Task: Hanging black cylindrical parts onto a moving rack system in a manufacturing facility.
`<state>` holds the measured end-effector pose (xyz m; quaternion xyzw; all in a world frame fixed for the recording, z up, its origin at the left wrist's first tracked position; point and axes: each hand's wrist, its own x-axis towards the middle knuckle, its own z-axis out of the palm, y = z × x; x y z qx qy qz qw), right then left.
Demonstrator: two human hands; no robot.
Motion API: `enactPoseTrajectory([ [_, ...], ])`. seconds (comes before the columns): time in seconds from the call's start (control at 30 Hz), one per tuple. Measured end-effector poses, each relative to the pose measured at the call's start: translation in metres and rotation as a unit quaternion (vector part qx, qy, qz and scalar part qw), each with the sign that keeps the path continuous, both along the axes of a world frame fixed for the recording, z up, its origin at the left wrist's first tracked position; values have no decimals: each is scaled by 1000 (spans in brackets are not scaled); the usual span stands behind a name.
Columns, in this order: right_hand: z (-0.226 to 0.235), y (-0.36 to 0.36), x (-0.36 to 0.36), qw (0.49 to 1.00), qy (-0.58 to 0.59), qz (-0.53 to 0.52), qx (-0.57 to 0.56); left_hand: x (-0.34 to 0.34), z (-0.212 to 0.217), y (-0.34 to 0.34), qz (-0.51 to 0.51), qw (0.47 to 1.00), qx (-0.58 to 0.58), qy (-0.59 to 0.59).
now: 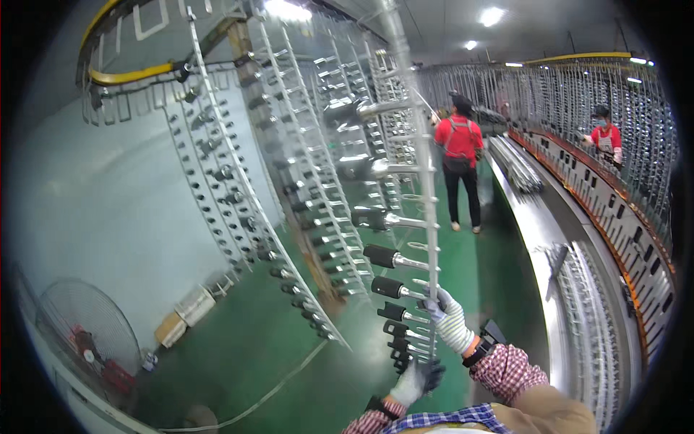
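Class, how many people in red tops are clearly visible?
2. One person stands in the green aisle, back turned; the other person is at the right, beyond the long orange-edged panel. Others may be hidden farther back.

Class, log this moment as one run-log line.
right hand: gripping rack | left hand: at rack's lower end | black parts: on rack's prongs

The right hand (pixel 451 322) grips a rack (pixel 428 195) (lined with black parts (pixel 387 287)).
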<state>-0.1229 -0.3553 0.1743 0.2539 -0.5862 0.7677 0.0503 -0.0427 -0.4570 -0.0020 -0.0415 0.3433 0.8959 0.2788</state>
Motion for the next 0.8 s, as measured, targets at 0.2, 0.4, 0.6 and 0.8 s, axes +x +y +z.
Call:
enactPoseTrajectory([
  [0.2, 54, -129, -89, 976, 57, -46, 204, 55, -59, -127, 325, 940, -105, -19],
  [0.4, 144, -212, -155, 966, 169, -43, 190, 37, -96, -157, 409, 906, 11, -104],
  [0.6, 221, -248, -197, 977, 169, 17, 128, 15, -125, -147, 450, 880, 74, -136],
  [0.8, 177, -240, -170, 958, 221, 11, 182, -8, -136, -132, 462, 869, 96, -146],
])
